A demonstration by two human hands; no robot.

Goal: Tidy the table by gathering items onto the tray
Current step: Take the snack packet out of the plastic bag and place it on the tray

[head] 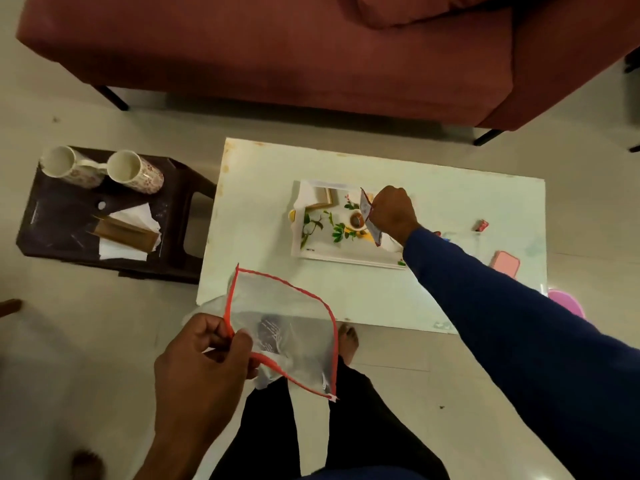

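Left hand: a clear pouch with red edging is pinched by its rim, held above the floor just off the near edge of the white table. Right hand: a small printed packet is gripped over the right part of the flowered tray, whose right end is hidden by the blue sleeve. On the table right of the tray are seen a small red box and a pink case. Two mugs and napkins are seen on the dark stool at left; a red sofa is seen behind.
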